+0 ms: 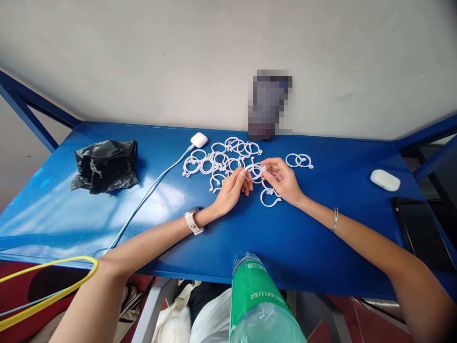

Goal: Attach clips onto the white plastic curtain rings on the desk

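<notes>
Centrally, over a blue desk (314, 247), the left hand (230, 191) and right hand (283, 181) pinch opposite sides of a few white rings (254, 165) between thumb and fingers, with a loose pile of similar rings (216, 164) just beyond; a light, level grip, clear of the pile, should best avoid snagging

From my remote feed I see a plain, pale grey wall (171, 62) rising behind a glossy blue desk (339, 183). Blue bars (46, 105) flank it on both sides, whitish glare brightens its left half, and reddish floor (378, 319) shows below.
</notes>
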`<state>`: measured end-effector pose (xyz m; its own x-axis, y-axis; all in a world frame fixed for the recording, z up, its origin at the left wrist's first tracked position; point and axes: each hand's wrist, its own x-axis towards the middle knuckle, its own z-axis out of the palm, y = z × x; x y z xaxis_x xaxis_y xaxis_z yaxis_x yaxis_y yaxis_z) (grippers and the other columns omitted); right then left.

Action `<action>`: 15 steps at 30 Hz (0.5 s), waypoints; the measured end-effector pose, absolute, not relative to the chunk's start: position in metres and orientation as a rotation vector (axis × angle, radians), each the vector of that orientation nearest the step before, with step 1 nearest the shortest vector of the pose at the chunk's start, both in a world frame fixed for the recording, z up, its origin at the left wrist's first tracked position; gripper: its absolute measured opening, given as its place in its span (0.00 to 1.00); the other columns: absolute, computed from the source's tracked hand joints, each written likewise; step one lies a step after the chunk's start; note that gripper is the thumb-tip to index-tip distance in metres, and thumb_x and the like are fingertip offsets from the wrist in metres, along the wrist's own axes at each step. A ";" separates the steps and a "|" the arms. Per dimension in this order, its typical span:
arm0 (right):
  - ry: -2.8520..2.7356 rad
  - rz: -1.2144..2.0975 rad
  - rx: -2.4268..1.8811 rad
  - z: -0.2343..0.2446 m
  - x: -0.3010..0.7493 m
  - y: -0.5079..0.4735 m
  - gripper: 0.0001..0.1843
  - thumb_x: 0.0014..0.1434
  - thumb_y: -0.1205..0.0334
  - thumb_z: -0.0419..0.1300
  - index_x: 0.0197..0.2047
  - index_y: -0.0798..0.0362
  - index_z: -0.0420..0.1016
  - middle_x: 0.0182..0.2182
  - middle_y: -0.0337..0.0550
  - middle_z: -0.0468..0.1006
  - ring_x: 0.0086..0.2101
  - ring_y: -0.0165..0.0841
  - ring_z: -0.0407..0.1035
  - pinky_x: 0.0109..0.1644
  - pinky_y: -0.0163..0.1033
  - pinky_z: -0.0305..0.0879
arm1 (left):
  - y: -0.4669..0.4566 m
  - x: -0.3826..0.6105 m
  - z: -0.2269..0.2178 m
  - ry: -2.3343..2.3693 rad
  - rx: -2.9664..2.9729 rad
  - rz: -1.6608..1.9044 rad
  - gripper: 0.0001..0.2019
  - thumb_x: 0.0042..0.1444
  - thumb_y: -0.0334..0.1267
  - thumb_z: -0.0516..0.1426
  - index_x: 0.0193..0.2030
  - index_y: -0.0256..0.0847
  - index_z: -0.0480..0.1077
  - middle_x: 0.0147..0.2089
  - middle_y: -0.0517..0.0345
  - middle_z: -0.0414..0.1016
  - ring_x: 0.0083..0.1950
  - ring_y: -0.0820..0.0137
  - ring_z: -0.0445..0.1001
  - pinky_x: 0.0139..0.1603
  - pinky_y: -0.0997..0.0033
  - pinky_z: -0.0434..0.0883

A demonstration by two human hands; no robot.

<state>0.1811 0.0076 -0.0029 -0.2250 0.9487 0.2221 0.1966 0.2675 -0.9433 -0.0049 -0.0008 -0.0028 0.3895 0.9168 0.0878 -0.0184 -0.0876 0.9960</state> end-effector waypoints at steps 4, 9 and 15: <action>-1.615 1.060 -1.100 -0.002 0.180 0.009 0.17 0.61 0.45 0.59 0.45 0.49 0.69 0.34 0.41 0.75 0.33 0.33 0.73 0.40 0.40 0.73 | -0.001 -0.005 -0.002 0.875 1.437 0.962 0.17 0.68 0.52 0.43 0.44 0.40 0.61 0.28 0.61 0.70 0.26 0.75 0.69 0.32 0.72 0.67; -1.635 1.024 -1.101 0.001 0.179 0.010 0.15 0.60 0.46 0.60 0.40 0.50 0.69 0.32 0.39 0.74 0.31 0.31 0.72 0.37 0.38 0.72 | -0.002 -0.005 -0.002 0.860 1.492 0.923 0.21 0.65 0.49 0.50 0.60 0.41 0.54 0.31 0.63 0.69 0.28 0.75 0.69 0.34 0.73 0.68; -1.659 1.010 -1.103 -0.001 0.180 0.010 0.15 0.60 0.46 0.60 0.38 0.50 0.69 0.31 0.39 0.74 0.31 0.32 0.71 0.36 0.38 0.71 | -0.002 -0.005 -0.003 0.858 1.552 0.893 0.25 0.62 0.48 0.55 0.62 0.43 0.53 0.33 0.61 0.68 0.29 0.74 0.69 0.31 0.72 0.68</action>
